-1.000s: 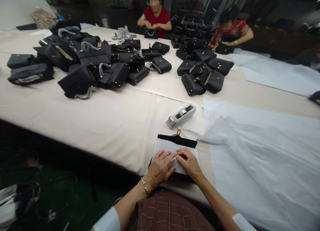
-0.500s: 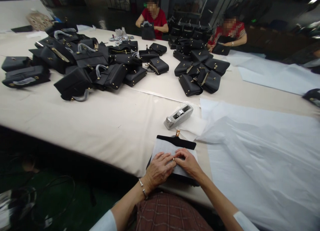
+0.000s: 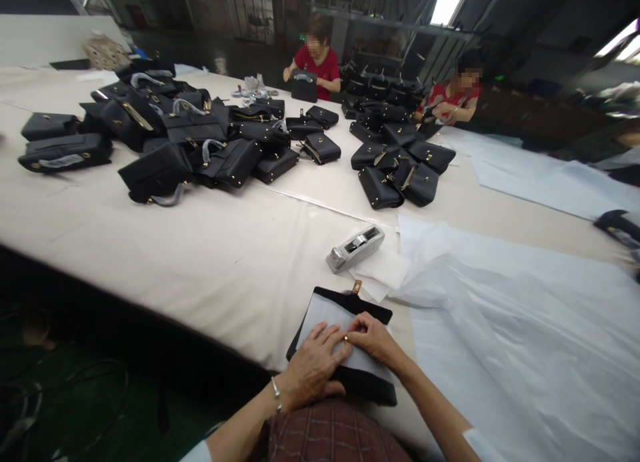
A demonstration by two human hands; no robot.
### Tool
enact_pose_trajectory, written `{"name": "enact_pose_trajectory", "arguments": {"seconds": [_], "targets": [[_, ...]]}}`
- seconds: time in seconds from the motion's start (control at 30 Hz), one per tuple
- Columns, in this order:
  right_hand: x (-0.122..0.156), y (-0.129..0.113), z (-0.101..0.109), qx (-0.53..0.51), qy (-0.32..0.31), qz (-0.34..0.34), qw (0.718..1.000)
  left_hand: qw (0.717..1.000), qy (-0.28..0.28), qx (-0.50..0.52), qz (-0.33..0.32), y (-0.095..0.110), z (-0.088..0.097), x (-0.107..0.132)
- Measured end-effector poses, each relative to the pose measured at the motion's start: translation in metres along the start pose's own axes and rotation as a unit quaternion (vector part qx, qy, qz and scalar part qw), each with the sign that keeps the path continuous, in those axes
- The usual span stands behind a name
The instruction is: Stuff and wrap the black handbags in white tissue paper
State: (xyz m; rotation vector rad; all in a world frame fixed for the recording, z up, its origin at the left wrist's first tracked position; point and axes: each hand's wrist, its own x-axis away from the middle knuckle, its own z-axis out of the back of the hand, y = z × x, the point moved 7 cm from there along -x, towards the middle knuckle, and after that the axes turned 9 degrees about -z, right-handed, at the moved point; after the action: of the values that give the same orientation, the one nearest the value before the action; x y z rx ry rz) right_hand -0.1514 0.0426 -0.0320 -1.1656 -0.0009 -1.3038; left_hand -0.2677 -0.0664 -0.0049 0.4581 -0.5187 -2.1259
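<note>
The left hand (image 3: 315, 365) lies flat with its fingers spread on a white paper sheet (image 3: 325, 314), pressing it down and grasping nothing; a thin bracelet (image 3: 274, 387) sits on its wrist. The right hand (image 3: 374, 337) is just beside it at three o'clock, touching its fingertips. Its own fingers are curled with the tips down on the same sheet, and I cannot tell whether they pinch a fold of it. The sheet covers a flat black bag (image 3: 361, 386) that lies at the near edge of the table (image 3: 210, 255), right in front of the person. A small gold clasp (image 3: 357, 287) sticks out of the bag's far side at twelve o'clock. Further along that line, a grey tape dispenser (image 3: 356, 247) stands on the cloth near a small scrap of paper (image 3: 383, 270). From two to four o'clock, large tissue sheets (image 3: 510, 342) lie spread and rumpled. At ten o'clock, well apart from the hands, there is a big heap of black bags (image 3: 175, 139). A smaller heap (image 3: 397, 163) lies at about one o'clock. Behind these, at the far side of the table, a person in a red top (image 3: 321, 65) holds a bag, and a second person (image 3: 453, 101) sits to the right of the first.
</note>
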Motion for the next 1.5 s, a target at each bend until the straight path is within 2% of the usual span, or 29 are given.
{"name": "enact_pose_trajectory", "arguments": {"seconds": [0.07,0.1,0.17,0.23,0.3,0.4,0.5,0.6,0.67,0.77,0.83,0.93,1.0,1.07,1.17,1.27,1.37,1.43,1.5], "targets": [[-0.001,0.008,0.012,-0.08,-0.015,-0.015,0.997,1.0,-0.007,-0.013,0.001,0.0,-0.001,0.0],[-0.005,0.011,0.022,-0.109,0.0,-0.029,0.994,1.0,-0.006,-0.015,0.003,0.0,0.0,-0.001],[-0.015,0.01,0.049,-0.126,0.086,-0.043,0.987,1.0,0.003,-0.015,0.01,-0.002,0.002,-0.004],[-0.027,-0.005,0.075,-0.1,0.181,-0.014,0.978,1.0,0.012,-0.011,0.015,-0.005,0.004,-0.011],[-0.043,-0.028,0.086,-0.041,0.216,0.029,0.975,1.0,0.016,-0.004,0.018,-0.007,0.005,-0.018],[-0.066,-0.059,0.08,0.088,0.162,0.066,0.981,0.999,0.018,0.0,0.027,-0.01,0.004,-0.025],[-0.07,-0.078,0.069,0.156,0.117,0.075,0.978,0.999,0.021,-0.01,0.031,-0.01,0.002,-0.029],[-0.051,-0.091,0.055,0.174,0.113,0.097,0.973,0.998,0.037,-0.023,0.042,-0.01,0.002,-0.033],[-0.029,-0.095,0.037,0.214,0.107,0.139,0.961,0.997,0.052,-0.032,0.054,-0.011,0.002,-0.036],[0.009,-0.087,0.008,0.258,0.111,0.219,0.934,0.996,0.063,-0.043,0.05,-0.01,0.002,-0.038],[0.026,-0.071,0.003,0.213,0.145,0.238,0.936,0.996,0.065,-0.047,0.038,-0.008,0.003,-0.038],[0.033,-0.044,0.014,0.087,0.193,0.218,0.953,0.996,0.063,-0.042,0.036,-0.007,0.006,-0.038],[0.028,-0.04,0.025,0.039,0.195,0.214,0.956,0.996,0.065,-0.036,0.043,-0.007,0.008,-0.038],[0.019,-0.049,0.038,0.042,0.18,0.206,0.961,0.996,0.067,-0.029,0.055,-0.007,0.01,-0.038],[0.005,-0.068,0.056,0.076,0.153,0.159,0.973,0.995,0.055,-0.02,0.081,-0.01,0.009,-0.038],[0.003,-0.069,0.057,0.119,0.157,0.132,0.972,0.994,0.033,-0.013,0.107,-0.015,0.003,-0.038],[0.008,-0.036,0.04,0.212,0.188,0.106,0.953,0.993,0.025,-0.005,0.118,-0.016,-0.001,-0.041],[0.007,-0.003,0.03,0.263,0.17,0.074,0.947,0.994,0.023,0.004,0.107,-0.014,-0.004,-0.043],[0.0,0.018,0.03,0.289,0.135,0.049,0.947,0.995,0.017,0.006,0.1,-0.012,-0.007,-0.045]]}}
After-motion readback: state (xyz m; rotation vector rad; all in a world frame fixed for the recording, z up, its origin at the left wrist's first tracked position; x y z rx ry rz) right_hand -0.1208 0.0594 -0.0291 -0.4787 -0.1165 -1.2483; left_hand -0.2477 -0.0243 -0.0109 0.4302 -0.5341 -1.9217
